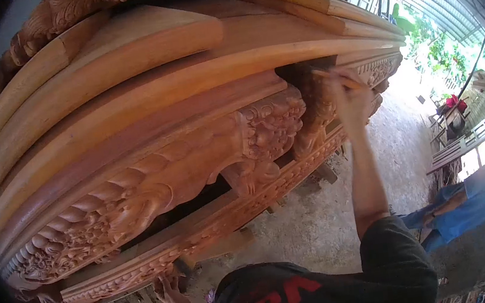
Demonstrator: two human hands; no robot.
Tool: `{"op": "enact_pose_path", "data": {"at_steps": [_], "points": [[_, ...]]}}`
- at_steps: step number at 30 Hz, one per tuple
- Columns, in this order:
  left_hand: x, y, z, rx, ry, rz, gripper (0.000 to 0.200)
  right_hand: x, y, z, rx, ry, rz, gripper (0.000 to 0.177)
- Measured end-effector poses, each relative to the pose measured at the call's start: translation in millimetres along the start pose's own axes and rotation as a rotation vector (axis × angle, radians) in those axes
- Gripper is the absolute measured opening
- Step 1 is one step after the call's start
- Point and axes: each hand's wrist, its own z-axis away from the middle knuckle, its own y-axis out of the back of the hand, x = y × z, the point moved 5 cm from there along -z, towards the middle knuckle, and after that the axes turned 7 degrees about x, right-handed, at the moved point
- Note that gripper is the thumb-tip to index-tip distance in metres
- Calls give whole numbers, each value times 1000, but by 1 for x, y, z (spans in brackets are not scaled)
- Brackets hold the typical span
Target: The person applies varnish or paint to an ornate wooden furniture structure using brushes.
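A large reddish-brown carved wooden furniture piece (193, 136) fills the view, with scrollwork and a carved leg block. My right hand (348, 88) is raised at its right part, beside a dark recess under the top edge. Its fingers are closed on a slim tool with a light wooden handle (321, 73); motion blur hides the tool's exact kind. Down at the lower left, my left hand (171, 288) has its fingers bent against the underside of the lower carved rail (131, 279). Part of those fingers is hard to make out.
Curved wooden mouldings (123, 45) lie stacked along the top. Beneath the carved piece, wood blocks (324, 173) stand on the concrete floor (299, 229). Another person in blue clothing (472, 200) is at the right, near slatted wooden pieces (471, 137).
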Motion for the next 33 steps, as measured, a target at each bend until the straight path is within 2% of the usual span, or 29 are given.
{"op": "enact_pose_path", "data": {"at_steps": [2, 4, 5, 6, 7, 8, 12, 13, 14, 16, 17, 19, 21, 23, 26, 27, 28, 30, 32, 33], "points": [[1, 4, -2, -103, -40, 6, 28, 26, 29, -1, -12, -376, -248, 11], [-16, 18, -17, -112, -54, -54, 27, 29, 58, -13, 39, -472, -263, 13], [-25, 24, -24, -129, -73, -115, 27, 47, 67, -16, 40, -471, -261, 13], [-27, 25, -24, -133, -73, -113, 27, 70, 78, -20, 55, -427, -128, 13], [-27, 24, -24, -127, -101, -180, 25, 77, 86, -23, 72, -383, 7, 12], [-26, 21, -24, -127, -117, -209, 25, 81, 92, -21, 80, -382, 12, 12], [-17, -2, -16, -163, -194, -192, 22, 70, 87, -12, -3, -418, -376, 16], [-18, -9, -16, -157, -167, -152, 22, 68, 85, -6, -22, -446, -511, 16], [-17, -14, -13, -160, -157, -134, 22, 72, 86, -4, -11, -450, -505, 16], [-1, -33, 4, -212, -72, -40, 24, 86, 73, -2, -107, -588, -644, 17], [5, -41, 10, -259, 3, 37, 26, 95, 72, -5, -119, -574, -673, 18], [-5, -34, 6, -315, -11, 88, 26, 137, 75, -11, -49, -561, -603, 18], [-3, -35, 9, -366, -23, 144, 26, 145, 80, -14, 16, -543, -536, 17], [1, -29, 18, -120, 27, -29, 26, 124, 89, -23, 44, -431, -357, 16], [-3, -11, 19, -135, 12, -3, 28, 105, 79, -12, 81, -421, -507, 16], [-10, 0, 16, -134, 10, -12, 28, 111, 75, -6, 81, -385, -584, 10], [-16, 9, 11, -177, 5, -14, 29, 120, 75, 4, 83, -395, -580, 10], [-15, 14, 14, -224, -2, -23, 30, 135, 83, 20, 211, -444, -425, 10], [-3, 18, 32, -36, 21, -63, 28, 120, 87, 40, 259, -478, -436, 9], [-5, 22, 30, -35, 15, -62, 28, 112, 89, 53, 302, -509, -446, 9]]}}
